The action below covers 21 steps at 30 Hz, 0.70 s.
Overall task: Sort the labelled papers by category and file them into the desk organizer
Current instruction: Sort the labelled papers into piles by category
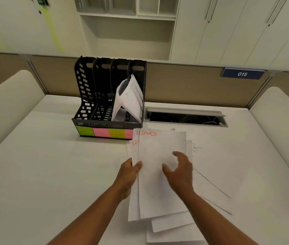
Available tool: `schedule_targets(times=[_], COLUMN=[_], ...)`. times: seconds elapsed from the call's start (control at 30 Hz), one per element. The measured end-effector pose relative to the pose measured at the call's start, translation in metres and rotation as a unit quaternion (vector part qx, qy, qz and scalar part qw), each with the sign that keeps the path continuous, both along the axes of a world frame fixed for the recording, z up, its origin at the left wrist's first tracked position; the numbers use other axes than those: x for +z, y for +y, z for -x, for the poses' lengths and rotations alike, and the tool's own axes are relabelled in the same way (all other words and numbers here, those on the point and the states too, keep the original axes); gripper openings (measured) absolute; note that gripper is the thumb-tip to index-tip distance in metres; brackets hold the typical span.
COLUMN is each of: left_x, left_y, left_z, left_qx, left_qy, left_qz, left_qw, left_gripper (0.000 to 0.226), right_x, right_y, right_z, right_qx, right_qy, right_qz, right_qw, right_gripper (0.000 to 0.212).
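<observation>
1. Both hands work at one small stack: the left hand [128, 171] pinches the left edge of the SPORTS sheets [159, 174], thumb on top and fingers underneath, while the right hand [179, 171] hovers half-curled and spread over the top sheet, holding nothing that I can see.
2. Red "SPORTS" lettering heads the top sheet, and two more sheets with red lettering peek out at its left, so this looks like one category being squared up.
3. Long axis of the stack runs away from the person, lettered end farthest out and nearly touching the front of the desk organizer [109, 96].
4. That organizer stands ahead and to the left of the hands on the worktop [43, 165]. Its slots also run front to back, so the stack is already roughly in line with them.
5. Filed papers [128, 98] lean in the rightmost slot; the three slots left of it look unfilled.
6. Coloured labels [104, 133] on the base are too blurred to read, so which slot takes SPORTS cannot be told.
7. Loose sheets [172, 227] lie under and to the right of the stack.
8. Nearer to the organizer is the left hand, which already has the grip; likely next is lifting the stack forward and leftward into a slot.
</observation>
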State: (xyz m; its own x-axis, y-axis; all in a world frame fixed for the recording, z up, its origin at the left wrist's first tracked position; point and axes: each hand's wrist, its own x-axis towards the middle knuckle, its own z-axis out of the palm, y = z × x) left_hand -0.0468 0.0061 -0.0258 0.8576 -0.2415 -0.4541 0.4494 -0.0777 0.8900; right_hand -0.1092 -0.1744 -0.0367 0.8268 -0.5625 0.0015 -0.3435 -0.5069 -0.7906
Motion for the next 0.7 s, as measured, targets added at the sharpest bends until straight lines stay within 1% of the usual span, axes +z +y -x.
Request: schedule_targets(times=[0.07,0.13,0.17,0.2,0.23,0.27,0.3,0.33,0.37,0.43,0.5,0.6,0.7], left_x=[-0.002,-0.004,-0.004,-0.004,-0.004,-0.005,-0.006,-0.006,-0.008,-0.011,-0.015,-0.023,-0.036], left_y=[0.007,0.014,0.018,0.02,0.022,0.024,0.025,0.026,0.027,0.029,0.031,0.038,0.048], left_z=[-0.006,-0.012,-0.015,-0.018,-0.021,-0.023,-0.025,-0.027,-0.028,-0.03,-0.032,-0.036,-0.04], left_qx=[0.008,0.011,0.012,0.013,0.014,0.015,0.018,0.021,0.025,0.033,0.041,0.055,0.066], left_qy=[0.006,0.011,0.016,0.025,0.036,0.049,0.06,0.067,0.072,0.079,0.083,0.078,0.069], left_qz=[0.018,0.042,0.059,0.075,0.09,0.1,0.104,0.101,0.096,0.085,0.075,0.053,0.02], left_qw=[1.0,0.999,0.998,0.997,0.995,0.994,0.993,0.992,0.992,0.993,0.993,0.994,0.995], left_gripper=[0.026,0.022,0.021,0.021,0.022,0.022,0.023,0.023,0.023,0.022,0.022,0.024,0.023], right_x=[-0.001,-0.006,-0.009,-0.012,-0.013,-0.015,-0.018,-0.022,-0.023,-0.022,-0.02,-0.014,-0.009], right_y=[-0.02,-0.038,-0.045,-0.051,-0.056,-0.061,-0.064,-0.067,-0.069,-0.072,-0.078,-0.092,-0.11], right_z=[0.003,0.006,0.008,0.009,0.011,0.012,0.013,0.014,0.016,0.019,0.02,0.021,0.025], right_qx=[-0.093,-0.121,-0.123,-0.122,-0.118,-0.112,-0.104,-0.099,-0.094,-0.089,-0.103,-0.171,-0.22], right_qy=[0.054,0.058,0.046,0.036,0.035,0.043,0.048,0.048,0.043,0.029,0.017,-0.019,-0.053], right_qz=[-0.04,-0.15,-0.218,-0.277,-0.314,-0.33,-0.335,-0.337,-0.34,-0.336,-0.303,-0.23,-0.18], right_qw=[0.993,0.979,0.967,0.953,0.941,0.936,0.935,0.935,0.935,0.937,0.947,0.958,0.957], right_gripper=[0.082,0.095,0.095,0.088,0.074,0.058,0.044,0.036,0.033,0.031,0.03,0.03,0.032])
